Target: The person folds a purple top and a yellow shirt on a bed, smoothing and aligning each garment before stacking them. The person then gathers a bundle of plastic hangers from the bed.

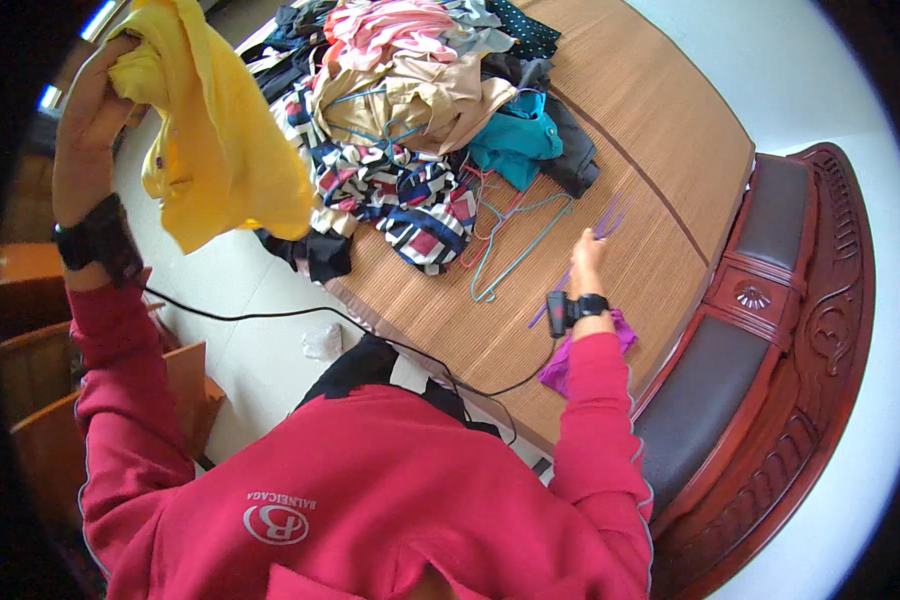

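High at the left, my left hand (90,127) grips a bunched part of a yellow garment (210,142). The cloth hangs from it in front of the clothes pile, with a small dark mark near its edge. My right hand (588,262) is closed around a purple clothes hanger (538,316) above the mat-covered bed (645,127). Motion blurs part of this hanger. A magenta cloth (555,367) lies on the bed, partly hidden under my right forearm. Teal and red hangers (521,251) lie just left of my right hand.
Heaped clothes (412,90) cover the bed's far left side, with a teal garment (517,139) at the heap's right. A carved wooden headboard (817,315) borders the right. A black cable (270,315) runs between my wrists. Wooden furniture (45,360) stands at left.
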{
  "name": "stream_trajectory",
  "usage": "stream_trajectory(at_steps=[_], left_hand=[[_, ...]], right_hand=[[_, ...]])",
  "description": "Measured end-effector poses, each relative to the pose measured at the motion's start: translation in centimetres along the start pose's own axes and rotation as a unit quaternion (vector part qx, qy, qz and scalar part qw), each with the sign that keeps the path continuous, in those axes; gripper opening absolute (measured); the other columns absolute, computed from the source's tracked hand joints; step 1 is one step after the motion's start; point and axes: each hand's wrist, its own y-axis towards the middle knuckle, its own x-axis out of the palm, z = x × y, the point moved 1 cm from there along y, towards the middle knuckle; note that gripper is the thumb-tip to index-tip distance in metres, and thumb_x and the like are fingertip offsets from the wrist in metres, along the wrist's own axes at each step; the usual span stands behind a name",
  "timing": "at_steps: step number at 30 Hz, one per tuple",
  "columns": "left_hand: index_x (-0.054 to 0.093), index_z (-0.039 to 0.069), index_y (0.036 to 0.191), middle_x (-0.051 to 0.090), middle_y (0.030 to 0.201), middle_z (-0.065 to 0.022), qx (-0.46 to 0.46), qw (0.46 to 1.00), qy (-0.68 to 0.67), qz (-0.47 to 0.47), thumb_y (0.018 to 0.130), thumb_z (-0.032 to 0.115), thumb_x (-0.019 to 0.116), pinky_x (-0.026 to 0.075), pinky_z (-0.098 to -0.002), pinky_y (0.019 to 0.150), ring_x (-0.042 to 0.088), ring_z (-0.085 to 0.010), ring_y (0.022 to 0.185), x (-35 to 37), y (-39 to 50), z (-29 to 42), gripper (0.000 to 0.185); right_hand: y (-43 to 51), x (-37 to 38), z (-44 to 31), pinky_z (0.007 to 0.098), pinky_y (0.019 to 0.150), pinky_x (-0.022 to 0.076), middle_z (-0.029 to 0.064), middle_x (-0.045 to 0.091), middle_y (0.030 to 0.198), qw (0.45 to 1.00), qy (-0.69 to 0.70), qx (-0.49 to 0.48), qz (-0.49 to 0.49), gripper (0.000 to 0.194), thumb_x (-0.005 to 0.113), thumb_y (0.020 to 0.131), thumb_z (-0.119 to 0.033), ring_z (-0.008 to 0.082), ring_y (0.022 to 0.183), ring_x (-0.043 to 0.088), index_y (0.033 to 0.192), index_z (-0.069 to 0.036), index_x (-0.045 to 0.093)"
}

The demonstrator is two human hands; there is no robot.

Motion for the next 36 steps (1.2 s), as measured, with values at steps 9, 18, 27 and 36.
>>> stream_trajectory(at_steps=[9, 18, 27, 36], left_hand=[[0.052, 0.003, 0.120, 0.063, 0.103, -0.0082, 0.076, 0.989, 0.063, 0.114, 0.089, 0.021, 0.059, 0.053, -0.0293, 0.078, 0.064, -0.0172, 0.090, 1.7, 1.7, -0.3, 0.036], [0.051, 0.006, 0.121, 0.062, 0.104, -0.0066, 0.270, 0.923, 0.250, 0.110, 0.079, 0.005, 0.064, 0.051, -0.0266, 0.081, 0.061, -0.0147, 0.093, 11.5, 2.7, -1.2, 0.044], [0.048, 0.006, 0.123, 0.059, 0.109, -0.0051, 0.351, 0.917, 0.190, 0.024, 0.081, 0.001, 0.059, 0.047, -0.0257, 0.088, 0.058, -0.0134, 0.100, 21.4, -3.2, 2.8, 0.044], [0.055, 0.007, 0.115, 0.060, 0.105, -0.0138, 0.390, 0.807, 0.430, 0.109, 0.078, 0.007, 0.064, 0.052, -0.0332, 0.083, 0.061, -0.0272, 0.095, 24.1, -2.5, 0.3, 0.038]], right_hand=[[-3.8, 11.4, 1.9, 0.0453, 0.094, 0.0424, 0.0348, 0.054, 0.113, 0.972, -0.181, -0.151, -0.002, 0.046, 0.055, 0.080, -0.018, 0.0433, 0.108, 0.054, 0.113, 0.012, 0.048], [-14.5, 5.7, -16.5, 0.0364, 0.096, 0.0420, 0.0165, 0.046, 0.134, 0.826, 0.117, -0.382, -0.397, 0.064, 0.068, 0.084, -0.027, 0.0250, 0.122, 0.047, 0.136, -0.002, 0.040], [-21.6, -5.3, -24.8, 0.0330, 0.092, 0.0423, 0.0129, 0.056, 0.114, 0.727, 0.123, -0.574, -0.355, 0.053, 0.075, 0.076, -0.013, 0.0221, 0.109, 0.053, 0.120, 0.001, 0.049], [-19.3, -22.0, -28.1, 0.0212, 0.064, 0.0448, -0.0017, 0.054, 0.077, 0.767, 0.156, -0.493, -0.379, 0.007, 0.059, 0.082, -0.004, 0.0061, 0.071, 0.052, 0.081, -0.007, 0.052]])
